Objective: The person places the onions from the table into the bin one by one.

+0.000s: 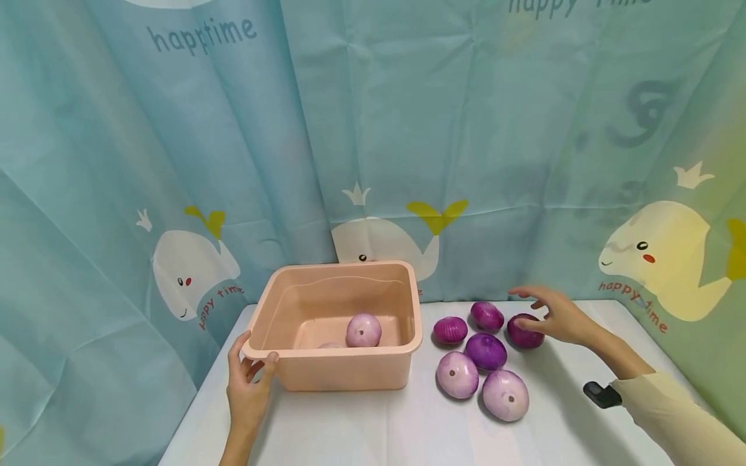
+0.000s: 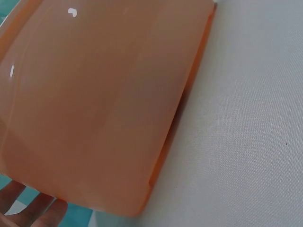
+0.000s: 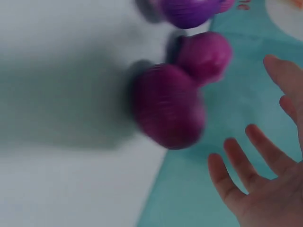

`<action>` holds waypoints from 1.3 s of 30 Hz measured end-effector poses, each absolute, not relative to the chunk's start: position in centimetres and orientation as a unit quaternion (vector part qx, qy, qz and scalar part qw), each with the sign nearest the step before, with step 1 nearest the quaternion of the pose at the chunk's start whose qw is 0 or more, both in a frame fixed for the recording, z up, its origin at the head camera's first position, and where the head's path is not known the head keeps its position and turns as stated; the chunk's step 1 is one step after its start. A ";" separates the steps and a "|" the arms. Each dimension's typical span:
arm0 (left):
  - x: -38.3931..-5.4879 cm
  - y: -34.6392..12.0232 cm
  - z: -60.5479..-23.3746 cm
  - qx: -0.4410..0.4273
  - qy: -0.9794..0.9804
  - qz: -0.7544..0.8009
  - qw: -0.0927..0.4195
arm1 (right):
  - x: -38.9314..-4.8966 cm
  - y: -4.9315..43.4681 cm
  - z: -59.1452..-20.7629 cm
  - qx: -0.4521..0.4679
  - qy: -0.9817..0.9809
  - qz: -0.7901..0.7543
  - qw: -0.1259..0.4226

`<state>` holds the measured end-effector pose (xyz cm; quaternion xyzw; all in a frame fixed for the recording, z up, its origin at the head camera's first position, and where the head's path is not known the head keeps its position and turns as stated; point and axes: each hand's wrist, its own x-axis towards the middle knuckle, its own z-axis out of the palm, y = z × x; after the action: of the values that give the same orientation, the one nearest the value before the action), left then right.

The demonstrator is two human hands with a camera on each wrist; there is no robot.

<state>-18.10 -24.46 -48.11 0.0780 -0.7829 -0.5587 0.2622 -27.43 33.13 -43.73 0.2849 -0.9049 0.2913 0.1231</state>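
Observation:
My left hand (image 1: 247,391) grips the near left corner of a peach plastic bin (image 1: 344,372), thumb on the front and fingers along the left side. In the left wrist view, fingertips (image 2: 52,215) show beside the bin's wall (image 2: 94,109). Inside the bin lies a pale purple onion (image 1: 364,330), with part of another onion (image 1: 330,345) just showing over the front rim. At the right, my right hand (image 1: 559,317) hovers with spread fingers over a dark red onion (image 1: 526,338). The right wrist view shows that onion (image 3: 168,106) apart from the hand (image 3: 265,194).
Left of the right hand sit several more onions: two dark red ones (image 1: 450,330) (image 1: 487,316), a violet one (image 1: 486,351) and two pale ones (image 1: 457,375) (image 1: 506,395). A white cloth (image 1: 431,433) covers the table. A blue curtain (image 1: 495,162) hangs behind.

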 end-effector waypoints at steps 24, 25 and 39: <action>-18.1 -24.6 -48.3 0.068 -0.782 -0.556 0.273 | -26.1 35.4 -50.1 0.207 -0.917 0.324 0.104; -18.1 -24.5 -48.2 0.066 -0.782 -0.558 0.272 | -26.1 35.4 -50.1 0.203 -0.918 0.324 0.105; -17.9 -24.4 -48.0 0.077 -0.783 -0.559 0.261 | -25.9 35.4 -50.3 0.190 -0.911 0.354 0.097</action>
<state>-17.88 -24.43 -47.98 0.0770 -0.7834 -0.5588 0.2611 -25.86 35.41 -50.29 0.1898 -0.9106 0.3540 0.0971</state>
